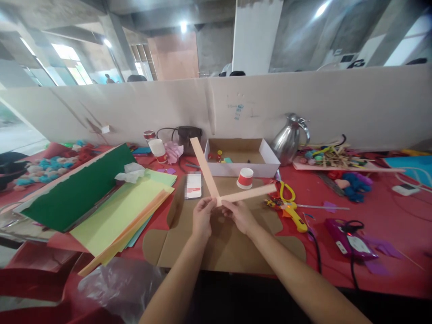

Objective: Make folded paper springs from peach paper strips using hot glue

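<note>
You hold a V-shaped peach strip (206, 171) above a brown cardboard sheet (222, 247) at the middle of the near edge of a red-covered bench (398, 207). Your left hand (203, 217) pinches the strip narrowly between thumb and fingers, just left of the point where its two arms meet; your right hand (241, 217) grips it the same way on the other side, thumb laid along the base of the right arm. One arm rises toward the bench's far edge, the other slants out toward the right; whether it is a single folded piece or two joined ones, you cannot tell from here. Just beyond your left hand, a phone (193, 191) lies on the cardboard, while a red-and-white paper cup (245, 178) stands upside down near its far edge. Behind the cup, an open white box (241, 169) sits toward the bench's far edge, with a steel jug (286, 139) just beside its right end. To your right, a yellow glue gun (294, 216) rests just beside the cardboard, and a purple device (351, 238) lies nearer the bench's near edge. To your left, colored sheets (118, 216) overhang the near edge in front of a leaning green panel (84, 184).
</note>
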`<action>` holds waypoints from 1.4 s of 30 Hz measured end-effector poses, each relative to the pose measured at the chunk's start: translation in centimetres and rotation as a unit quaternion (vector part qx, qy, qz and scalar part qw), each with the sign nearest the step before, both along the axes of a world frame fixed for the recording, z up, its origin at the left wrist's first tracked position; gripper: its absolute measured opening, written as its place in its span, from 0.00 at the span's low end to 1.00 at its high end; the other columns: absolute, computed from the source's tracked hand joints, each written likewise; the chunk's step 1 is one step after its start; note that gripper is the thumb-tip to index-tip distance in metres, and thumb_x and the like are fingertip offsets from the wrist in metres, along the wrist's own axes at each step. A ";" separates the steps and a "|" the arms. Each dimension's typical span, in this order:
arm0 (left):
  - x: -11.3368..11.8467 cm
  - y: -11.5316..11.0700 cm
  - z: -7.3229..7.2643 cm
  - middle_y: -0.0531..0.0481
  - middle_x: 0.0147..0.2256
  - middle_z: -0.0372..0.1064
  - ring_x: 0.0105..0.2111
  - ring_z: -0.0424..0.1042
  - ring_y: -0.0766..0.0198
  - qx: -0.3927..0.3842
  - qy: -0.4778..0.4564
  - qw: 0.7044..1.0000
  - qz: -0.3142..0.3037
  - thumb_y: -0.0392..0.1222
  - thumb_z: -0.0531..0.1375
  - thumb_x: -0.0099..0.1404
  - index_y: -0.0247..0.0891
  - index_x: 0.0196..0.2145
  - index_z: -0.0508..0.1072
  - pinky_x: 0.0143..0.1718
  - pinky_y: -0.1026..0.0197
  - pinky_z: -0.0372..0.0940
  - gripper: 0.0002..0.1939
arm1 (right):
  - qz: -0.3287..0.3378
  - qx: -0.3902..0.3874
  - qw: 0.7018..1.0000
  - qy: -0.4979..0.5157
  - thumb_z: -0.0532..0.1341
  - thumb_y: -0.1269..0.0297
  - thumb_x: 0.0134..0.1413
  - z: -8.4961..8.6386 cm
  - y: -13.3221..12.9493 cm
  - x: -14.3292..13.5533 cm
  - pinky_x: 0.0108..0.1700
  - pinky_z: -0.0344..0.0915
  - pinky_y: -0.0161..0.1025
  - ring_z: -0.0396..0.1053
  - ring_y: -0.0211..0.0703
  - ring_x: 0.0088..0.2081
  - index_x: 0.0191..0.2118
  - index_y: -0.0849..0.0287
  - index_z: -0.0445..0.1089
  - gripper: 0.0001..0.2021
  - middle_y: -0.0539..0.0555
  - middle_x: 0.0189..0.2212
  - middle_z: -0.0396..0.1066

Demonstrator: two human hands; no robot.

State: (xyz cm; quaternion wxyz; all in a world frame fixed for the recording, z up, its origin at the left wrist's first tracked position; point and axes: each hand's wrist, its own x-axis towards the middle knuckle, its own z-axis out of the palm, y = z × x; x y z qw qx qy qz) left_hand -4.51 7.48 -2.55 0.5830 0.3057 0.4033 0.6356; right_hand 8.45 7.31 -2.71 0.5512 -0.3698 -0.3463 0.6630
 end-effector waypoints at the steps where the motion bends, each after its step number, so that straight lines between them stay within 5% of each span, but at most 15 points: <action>1: 0.1 0.0 0.0 0.53 0.28 0.71 0.27 0.69 0.71 -0.001 0.007 1.000 -0.006 0.41 0.70 0.48 0.36 0.30 0.73 0.32 0.68 0.62 0.12 | -0.015 0.001 1.000 -0.012 0.72 0.57 0.37 0.0 0.0 -0.1 0.26 0.62 0.31 0.65 0.33 0.23 0.27 0.61 0.73 0.14 0.48 0.21 0.70; 15: -1.0 0.3 -0.3 0.52 0.28 0.73 0.29 0.73 0.67 -0.025 0.009 0.994 -0.106 0.40 0.72 0.45 0.35 0.29 0.72 0.39 0.61 0.69 0.15 | -0.053 -0.035 0.998 -0.019 0.73 0.61 0.32 -0.2 0.5 -0.1 0.29 0.66 0.34 0.67 0.34 0.23 0.26 0.63 0.74 0.13 0.51 0.24 0.74; 42: -1.2 0.0 -0.1 0.44 0.30 0.77 0.33 0.75 0.59 -0.015 0.035 0.990 -0.133 0.39 0.70 0.47 0.33 0.29 0.79 0.41 0.57 0.69 0.10 | -0.044 -0.035 0.998 -0.012 0.70 0.61 0.36 0.3 0.2 0.2 0.25 0.60 0.34 0.65 0.37 0.22 0.26 0.60 0.73 0.10 0.48 0.19 0.70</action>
